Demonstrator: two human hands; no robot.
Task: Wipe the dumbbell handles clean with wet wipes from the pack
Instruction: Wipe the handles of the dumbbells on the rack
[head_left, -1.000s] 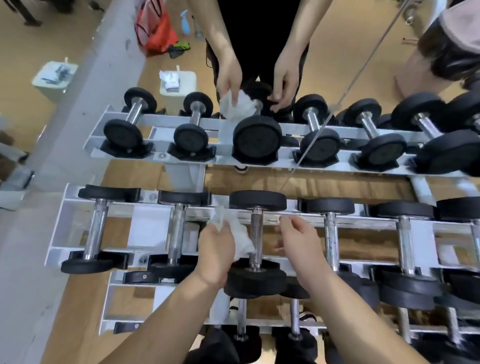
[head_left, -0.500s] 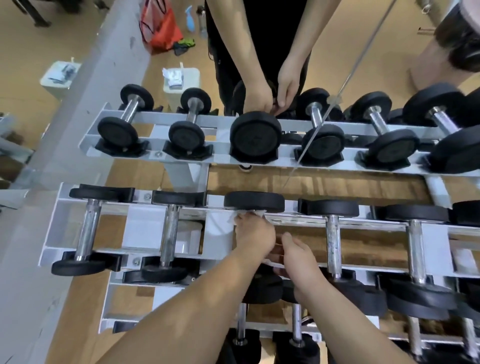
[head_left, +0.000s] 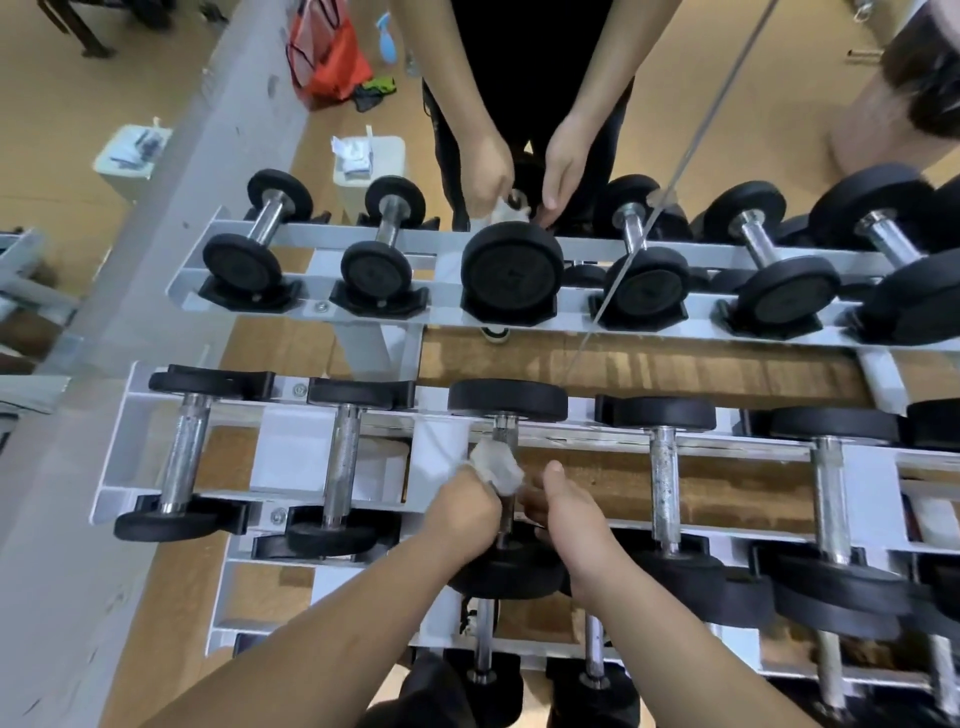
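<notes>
Left hand (head_left: 462, 512) is clenched round the wet wipe (head_left: 496, 465), and the wipe is bunched against the handle (head_left: 505, 430) of the 3rd dumbbell (head_left: 508, 400) from the left on the near tier of the rack (head_left: 291, 457). The cloth sits about mid-handle, with bare steel showing above it up to the far head. Wrapping the wipe round the bar lets 1 stroke clean all sides at once, so that grip makes sense.

Right hand (head_left: 571, 514) comes in from the other side, thumb up, fingers (head_left: 530, 512) curled in towards the same bar. Whether they actually close on it, I cannot tell, since the left hand and the wipe cover the contact. My read is that it steadies the dumbbell so it does not roll in its cradle under the rubbing.

The dumbbell itself lies across the rack rails, near head low between the 2 forearms. Its neighbour (head_left: 665, 483) to the right has a speckled handle and nobody is touching it; that one looks like it needs a clean. 2 more handles (head_left: 340, 462) lie to the left.

What looks like the pack (head_left: 358, 156) sits on a pale box, well apart from the hands.

Judging by this, the job is mid-stroke on 1 handle, with plenty of the row to go.
</notes>
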